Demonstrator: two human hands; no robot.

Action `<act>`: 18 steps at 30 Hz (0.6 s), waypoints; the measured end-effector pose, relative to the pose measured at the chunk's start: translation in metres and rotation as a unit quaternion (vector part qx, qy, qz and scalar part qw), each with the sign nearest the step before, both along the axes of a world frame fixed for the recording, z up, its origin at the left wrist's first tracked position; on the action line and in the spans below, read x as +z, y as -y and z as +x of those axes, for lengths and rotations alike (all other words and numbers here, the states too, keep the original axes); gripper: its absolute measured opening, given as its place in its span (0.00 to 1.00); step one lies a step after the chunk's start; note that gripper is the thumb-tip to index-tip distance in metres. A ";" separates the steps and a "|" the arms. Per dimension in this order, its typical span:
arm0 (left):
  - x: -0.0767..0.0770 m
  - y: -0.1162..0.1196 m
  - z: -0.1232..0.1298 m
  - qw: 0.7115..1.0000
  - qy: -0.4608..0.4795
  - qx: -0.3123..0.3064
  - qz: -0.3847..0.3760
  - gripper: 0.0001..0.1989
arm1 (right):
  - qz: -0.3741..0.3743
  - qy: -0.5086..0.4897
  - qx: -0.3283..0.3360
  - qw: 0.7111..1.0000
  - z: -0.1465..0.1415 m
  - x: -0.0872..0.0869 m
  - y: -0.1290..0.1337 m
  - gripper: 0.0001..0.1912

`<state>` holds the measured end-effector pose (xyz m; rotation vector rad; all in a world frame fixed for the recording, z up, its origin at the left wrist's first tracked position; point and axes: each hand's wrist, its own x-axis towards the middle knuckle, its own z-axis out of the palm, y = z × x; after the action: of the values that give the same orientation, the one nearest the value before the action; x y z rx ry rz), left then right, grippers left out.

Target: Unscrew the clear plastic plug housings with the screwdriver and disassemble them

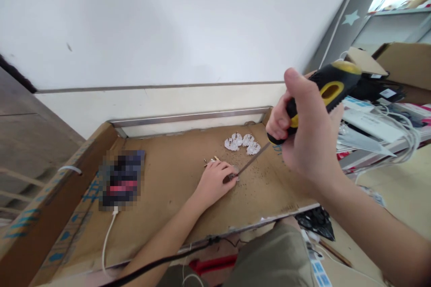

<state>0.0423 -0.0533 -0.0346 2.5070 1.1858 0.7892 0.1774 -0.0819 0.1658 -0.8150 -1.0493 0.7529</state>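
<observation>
My right hand (303,121) is wrapped round the black and yellow handle of a screwdriver-like tool (332,89). The tool's thin metal shaft slants down and left, and its tip meets a small clear piece (237,178) at my left hand's fingertips. My left hand (217,181) rests on the cardboard surface (168,188), fingers pressed on that small piece, which is mostly hidden. Just behind my left hand lie a few small metal pins (212,160). Farther back, several clear plastic pieces with metal prongs (248,140) sit in an arc.
A blurred dark device (123,181) with a white cable (107,237) lies at the left. Raised cardboard edges (77,175) and a metal rail (195,115) bound the surface. Boxes, papers and cables crowd a shelf (380,121) at the right. A black cable (161,261) crosses the front.
</observation>
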 end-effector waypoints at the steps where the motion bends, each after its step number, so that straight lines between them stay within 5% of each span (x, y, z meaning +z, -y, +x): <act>1: 0.000 0.000 0.000 1.000 0.000 0.000 0.000 0.04 | 0.003 -0.001 0.000 1.000 0.000 0.000 0.000 0.22; 14: 0.001 0.001 -0.001 1.000 -0.002 -0.001 -0.004 0.05 | 0.012 -0.014 -0.023 1.000 -0.001 -0.005 -0.002 0.18; 18: 0.001 0.001 -0.001 1.000 -0.001 -0.004 -0.002 0.04 | 0.027 0.054 0.048 0.997 0.010 -0.004 -0.005 0.19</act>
<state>0.0410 -0.0547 -0.0337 2.5089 1.1760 0.7823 0.1876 -0.0772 0.1616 -0.7697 -1.2083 0.7654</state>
